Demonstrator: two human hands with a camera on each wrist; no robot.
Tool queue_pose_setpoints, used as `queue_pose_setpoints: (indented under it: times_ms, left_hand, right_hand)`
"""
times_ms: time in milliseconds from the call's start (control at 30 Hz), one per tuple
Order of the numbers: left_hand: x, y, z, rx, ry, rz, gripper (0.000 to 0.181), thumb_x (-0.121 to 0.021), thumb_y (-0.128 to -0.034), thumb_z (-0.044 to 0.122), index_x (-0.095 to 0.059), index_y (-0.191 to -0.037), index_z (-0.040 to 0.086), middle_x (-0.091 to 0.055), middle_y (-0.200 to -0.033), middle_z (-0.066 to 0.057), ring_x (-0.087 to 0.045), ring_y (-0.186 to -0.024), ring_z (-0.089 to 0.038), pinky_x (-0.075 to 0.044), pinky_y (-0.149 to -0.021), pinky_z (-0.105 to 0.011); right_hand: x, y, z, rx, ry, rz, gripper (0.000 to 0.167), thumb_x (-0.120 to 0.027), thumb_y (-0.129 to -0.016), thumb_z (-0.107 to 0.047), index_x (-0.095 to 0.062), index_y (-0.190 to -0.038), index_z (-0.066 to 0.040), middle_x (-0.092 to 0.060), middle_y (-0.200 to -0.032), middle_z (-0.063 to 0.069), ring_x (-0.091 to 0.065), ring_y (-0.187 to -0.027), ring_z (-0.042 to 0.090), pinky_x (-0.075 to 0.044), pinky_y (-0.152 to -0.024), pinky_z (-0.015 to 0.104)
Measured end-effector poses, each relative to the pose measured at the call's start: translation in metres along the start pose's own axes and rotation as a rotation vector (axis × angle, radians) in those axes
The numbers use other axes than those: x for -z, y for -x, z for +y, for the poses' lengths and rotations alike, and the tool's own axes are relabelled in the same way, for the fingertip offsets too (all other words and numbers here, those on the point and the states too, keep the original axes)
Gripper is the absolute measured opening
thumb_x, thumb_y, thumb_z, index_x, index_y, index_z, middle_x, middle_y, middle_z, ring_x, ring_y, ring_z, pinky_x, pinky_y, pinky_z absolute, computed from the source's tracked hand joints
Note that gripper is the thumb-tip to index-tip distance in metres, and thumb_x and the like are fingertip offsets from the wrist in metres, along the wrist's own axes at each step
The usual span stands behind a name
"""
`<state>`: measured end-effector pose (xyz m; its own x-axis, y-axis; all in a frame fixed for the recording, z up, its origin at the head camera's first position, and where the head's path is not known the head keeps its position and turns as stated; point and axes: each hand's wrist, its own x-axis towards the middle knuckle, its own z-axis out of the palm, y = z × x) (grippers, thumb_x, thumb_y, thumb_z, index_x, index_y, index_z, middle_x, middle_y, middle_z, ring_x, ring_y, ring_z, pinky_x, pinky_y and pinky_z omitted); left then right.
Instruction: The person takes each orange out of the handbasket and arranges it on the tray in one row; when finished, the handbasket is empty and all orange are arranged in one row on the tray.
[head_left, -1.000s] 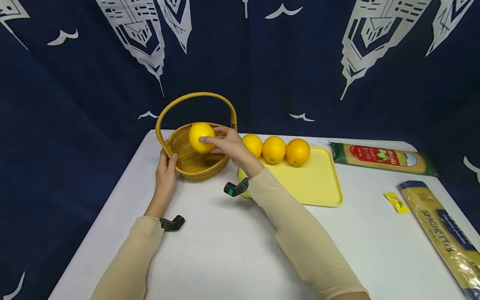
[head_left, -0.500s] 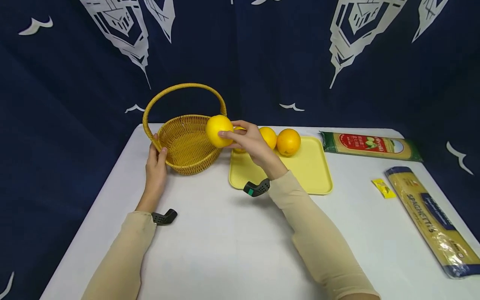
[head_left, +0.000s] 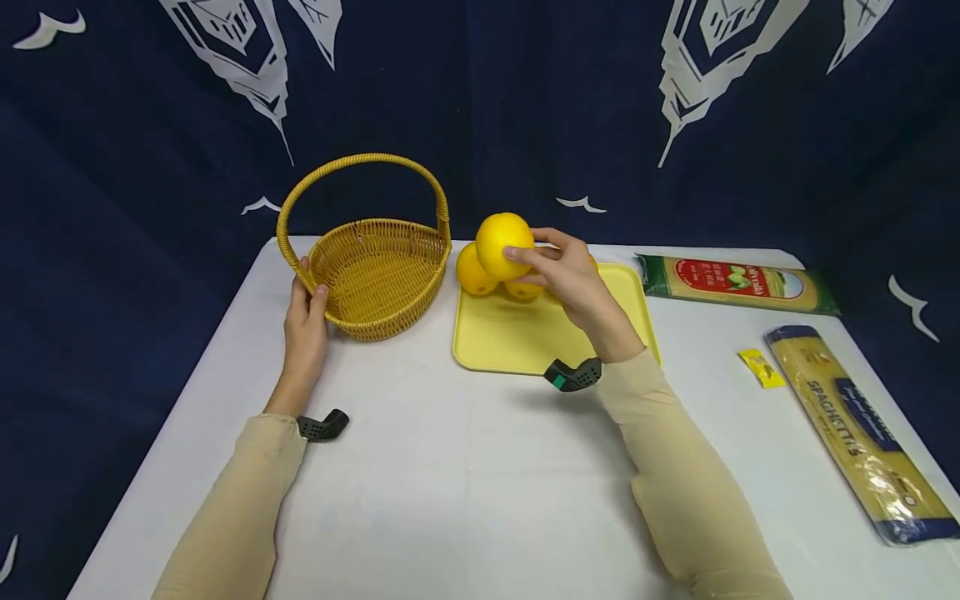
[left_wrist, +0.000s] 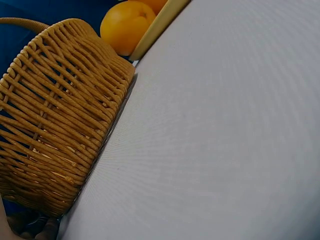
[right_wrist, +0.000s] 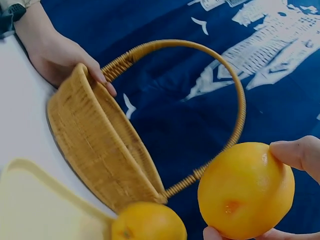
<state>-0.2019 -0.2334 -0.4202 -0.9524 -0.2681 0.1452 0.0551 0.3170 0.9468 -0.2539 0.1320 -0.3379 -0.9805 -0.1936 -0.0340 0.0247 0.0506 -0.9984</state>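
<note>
My right hand [head_left: 581, 287] holds an orange [head_left: 501, 243] between thumb and fingers, above the far left part of a yellow tray [head_left: 502, 346]. In the right wrist view that orange [right_wrist: 245, 192] fills the lower right. On the tray sit other oranges [head_left: 472, 275], some partly hidden behind the held one and the hand. To the left stands a wicker basket [head_left: 378, 279] with a tall arched handle; nothing lies inside it. My left hand [head_left: 306, 342] grips its rim at the near left, by the handle's foot, thumb on the inner side, as the right wrist view also shows.
Two spaghetti packs lie on the right: a green-ended one [head_left: 738, 283] at the back and a blue-ended one [head_left: 862, 433] nearer. Beside the latter is a small yellow packet [head_left: 762, 368]. A dark blue patterned curtain [head_left: 495, 108] hangs behind the white table [head_left: 450, 483].
My right hand has carried the orange from over the basket rightward to above the tray. My left hand stays on the basket rim. The head view has shifted slightly.
</note>
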Motion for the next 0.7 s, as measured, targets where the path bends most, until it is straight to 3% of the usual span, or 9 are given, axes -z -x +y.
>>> queue_pose_setpoints:
  times_ms: [167, 300, 700]
  left_hand:
    - [-0.001, -0.011, -0.022, -0.008, -0.032, 0.018, 0.059, -0.036, -0.1153, 0.038, -0.016, -0.170, 0.032, -0.019, -0.176, 0.007, -0.020, -0.161, -0.012, -0.018, -0.133, -0.033]
    - [-0.001, -0.015, -0.031, -0.020, -0.031, 0.027, 0.058, -0.036, -0.1150, 0.040, -0.017, -0.170, 0.036, -0.021, -0.175, 0.010, -0.020, -0.160, -0.010, -0.017, -0.133, -0.033]
    - [0.001, -0.013, -0.029, -0.050, -0.036, 0.026, 0.058, -0.037, -0.1145, 0.042, -0.017, -0.169, 0.038, -0.022, -0.175, 0.010, -0.022, -0.160, -0.011, -0.019, -0.133, -0.034]
  right_hand:
    - [0.027, 0.011, -0.002, 0.007, 0.008, 0.064, 0.061, -0.077, -0.097, -0.026, -0.053, -0.148, -0.003, -0.063, -0.137, 0.020, -0.069, -0.114, 0.024, -0.061, -0.098, 0.040]
    - [0.046, 0.017, -0.004, -0.007, -0.006, 0.114, 0.064, -0.079, -0.096, -0.029, -0.052, -0.148, -0.003, -0.060, -0.138, 0.017, -0.064, -0.119, 0.025, -0.062, -0.094, 0.031]
    - [0.101, 0.031, -0.004, -0.034, -0.046, 0.247, 0.063, -0.082, -0.093, -0.037, -0.057, -0.140, -0.004, -0.053, -0.132, 0.001, -0.059, -0.116, 0.020, -0.062, -0.087, 0.023]
